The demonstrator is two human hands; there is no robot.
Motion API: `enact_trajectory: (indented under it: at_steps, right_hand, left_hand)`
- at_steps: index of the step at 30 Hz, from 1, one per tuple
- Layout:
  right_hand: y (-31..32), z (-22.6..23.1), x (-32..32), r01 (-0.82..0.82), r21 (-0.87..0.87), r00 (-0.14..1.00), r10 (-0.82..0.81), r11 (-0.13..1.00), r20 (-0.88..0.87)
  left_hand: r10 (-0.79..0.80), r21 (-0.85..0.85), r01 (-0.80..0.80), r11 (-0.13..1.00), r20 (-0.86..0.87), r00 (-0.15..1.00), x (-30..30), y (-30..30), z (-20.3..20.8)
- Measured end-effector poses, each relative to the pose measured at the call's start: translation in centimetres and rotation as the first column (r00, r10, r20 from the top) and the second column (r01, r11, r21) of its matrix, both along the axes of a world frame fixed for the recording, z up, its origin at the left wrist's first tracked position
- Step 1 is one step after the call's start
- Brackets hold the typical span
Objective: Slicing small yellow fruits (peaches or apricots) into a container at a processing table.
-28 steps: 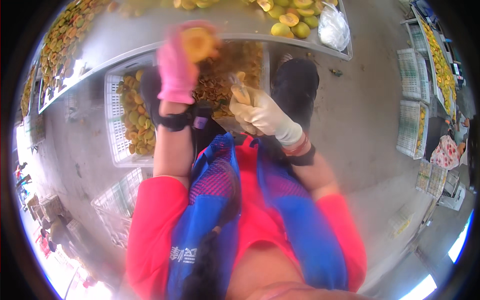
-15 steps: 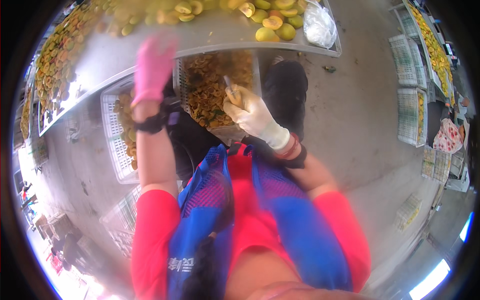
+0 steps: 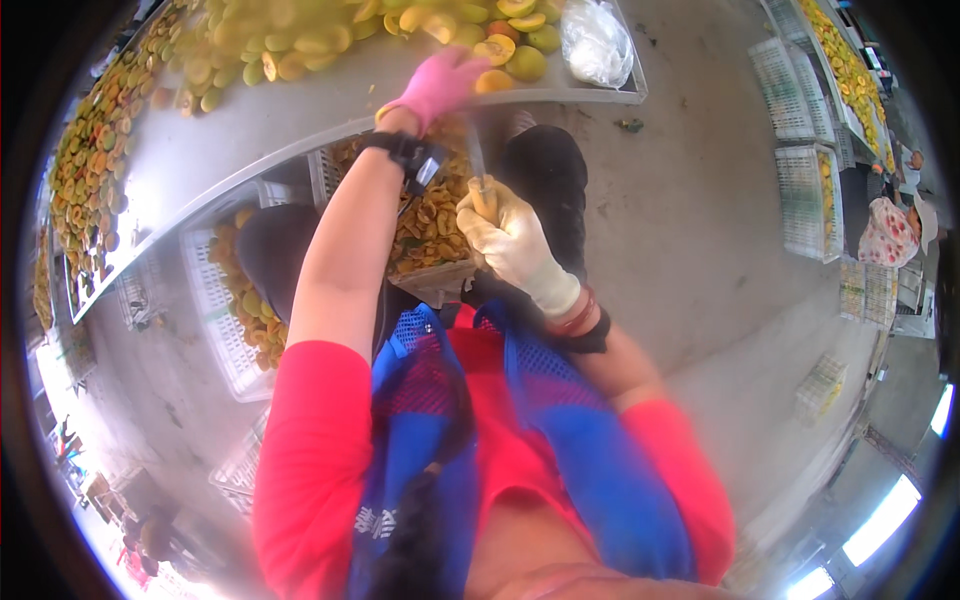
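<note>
My left hand [image 3: 438, 86], in a pink glove, reaches over the table's near edge with its fingers stretched toward the fruit. Beside its fingertips lie green-yellow round fruits [image 3: 526, 64], some whole and some cut in half. In my right hand [image 3: 520, 250], which wears a white glove, is a knife [image 3: 484, 199] with a light wooden handle, its blade pointing up and away. Under that hand, between my knees, a crate [image 3: 437, 280] holds many orange-brown cut pieces [image 3: 432, 228]. My left forearm hides part of this crate.
The metal table [image 3: 240, 150] has a raised rim and heaps of halved fruit [image 3: 100, 160] at left. A clear plastic bag [image 3: 596, 45] lies at its right corner. A white crate of fruit [image 3: 222, 320] stands left of my knee. Stacked crates [image 3: 810, 195] and a person [image 3: 890, 232] are at far right.
My left hand has swung right across the table edge to the fruit near the bag. My right hand still holds the knife over the crate. The view has shifted slightly.
</note>
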State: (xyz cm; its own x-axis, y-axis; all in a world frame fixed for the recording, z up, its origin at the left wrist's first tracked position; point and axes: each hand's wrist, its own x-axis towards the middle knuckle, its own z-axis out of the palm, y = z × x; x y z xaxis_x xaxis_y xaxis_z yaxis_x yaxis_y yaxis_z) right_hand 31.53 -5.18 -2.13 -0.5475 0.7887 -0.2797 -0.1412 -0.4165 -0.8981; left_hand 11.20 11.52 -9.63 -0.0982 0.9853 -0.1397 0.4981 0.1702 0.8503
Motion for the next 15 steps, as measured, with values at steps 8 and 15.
enact_trajectory:
  at_steps: [8,15]
  right_hand:
    - [1.1,1.3,-1.5,0.011,0.062,0.999,-0.008,0.998,-0.049]
    - [0.2,2.4,-2.1,-0.043,0.025,0.999,0.044,0.999,-0.023]
  left_hand:
    - [0.091,-0.068,-0.061,0.996,0.812,0.576,-1.1,-12.0,9.7]
    - [0.013,0.069,-0.111,0.991,0.794,0.608,0.5,-17.2,11.3]
